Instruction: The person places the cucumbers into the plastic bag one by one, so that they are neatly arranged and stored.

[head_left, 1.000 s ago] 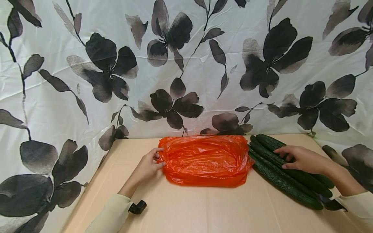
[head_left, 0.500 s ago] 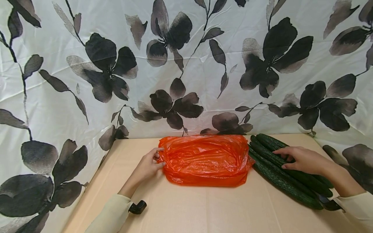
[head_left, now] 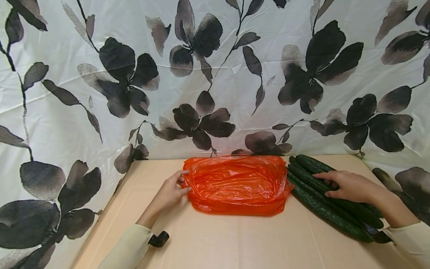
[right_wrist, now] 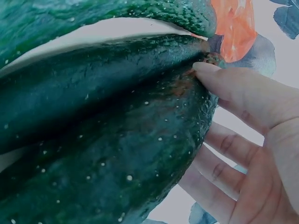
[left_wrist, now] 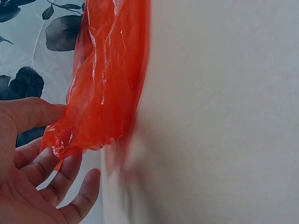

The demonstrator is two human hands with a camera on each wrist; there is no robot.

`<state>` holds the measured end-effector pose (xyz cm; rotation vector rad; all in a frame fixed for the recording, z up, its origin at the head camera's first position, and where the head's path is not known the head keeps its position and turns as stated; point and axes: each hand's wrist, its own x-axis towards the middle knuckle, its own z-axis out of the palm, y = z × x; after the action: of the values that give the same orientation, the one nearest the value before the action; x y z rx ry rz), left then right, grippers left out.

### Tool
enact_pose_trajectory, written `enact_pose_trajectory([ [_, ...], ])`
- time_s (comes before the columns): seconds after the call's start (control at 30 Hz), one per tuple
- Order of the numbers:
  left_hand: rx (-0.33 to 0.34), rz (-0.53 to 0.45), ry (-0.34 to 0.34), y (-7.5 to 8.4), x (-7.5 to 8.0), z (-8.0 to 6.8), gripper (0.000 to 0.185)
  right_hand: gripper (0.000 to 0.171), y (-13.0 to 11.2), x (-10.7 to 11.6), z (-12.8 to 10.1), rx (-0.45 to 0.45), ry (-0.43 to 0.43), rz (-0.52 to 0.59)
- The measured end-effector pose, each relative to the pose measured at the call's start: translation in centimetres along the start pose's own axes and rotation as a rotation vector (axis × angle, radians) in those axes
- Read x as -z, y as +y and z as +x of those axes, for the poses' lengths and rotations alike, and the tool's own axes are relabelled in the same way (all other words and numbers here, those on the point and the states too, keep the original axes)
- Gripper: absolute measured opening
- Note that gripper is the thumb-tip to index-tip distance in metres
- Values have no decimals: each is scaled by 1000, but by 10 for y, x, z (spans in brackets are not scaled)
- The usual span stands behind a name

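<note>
An orange-red plastic bag (head_left: 238,186), crinkled and wrapped round something box-like, lies on the table's far middle. At its left end my left hand (head_left: 172,190) holds the gathered plastic. In the left wrist view, the bag's tip (left_wrist: 65,135) lies between the thumb and the curled fingers of that hand (left_wrist: 37,172). Several long dark green cucumbers (head_left: 326,213) lie side by side, slanting, right of the bag. My right hand (head_left: 352,185) grips one cucumber (right_wrist: 126,154) from above; in the right wrist view its thumb is on one side, its fingers (right_wrist: 219,168) on the other.
The table (head_left: 235,243) has a pale beige cover. Behind it hangs a white cloth (head_left: 235,82) with dark printed flowers. A black wrist device (head_left: 159,239) sits by the left cuff. The cucumbers' far ends come right up to the bag's right end.
The right hand has shifted very slightly to the left over the cucumbers. The left hand and the bag stay where they were.
</note>
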<state>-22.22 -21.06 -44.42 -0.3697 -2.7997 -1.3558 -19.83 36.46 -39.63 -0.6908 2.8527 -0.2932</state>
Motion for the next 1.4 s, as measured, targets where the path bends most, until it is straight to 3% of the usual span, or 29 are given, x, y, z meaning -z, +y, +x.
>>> enact_pose_trajectory([
  [0.3,2,13,5,0,1,-2,56,74,-5,-2,-1,-58,-28,-17],
  [0.8,14,3,2,0,-1,-2,55,76,-11,-1,3,-74,-25,-70],
  [1.4,-2,0,-12,-1,2,-5,55,69,-11,13,-12,21,-5,56],
])
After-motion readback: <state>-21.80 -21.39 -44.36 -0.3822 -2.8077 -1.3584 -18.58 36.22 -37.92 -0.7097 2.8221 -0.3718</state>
